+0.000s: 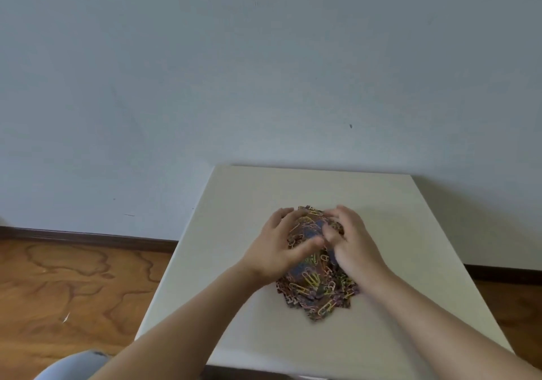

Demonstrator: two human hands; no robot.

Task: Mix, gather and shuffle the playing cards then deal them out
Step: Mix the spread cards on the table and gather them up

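My left hand [274, 250] and right hand [350, 241] both rest on a messy heap of playing cards [318, 288] in the middle of the white table [410, 233]. My fingers are spread and curled loosely over the pile, pressing on it rather than gripping any card. The card backs show a dark pattern of coloured paper clips.
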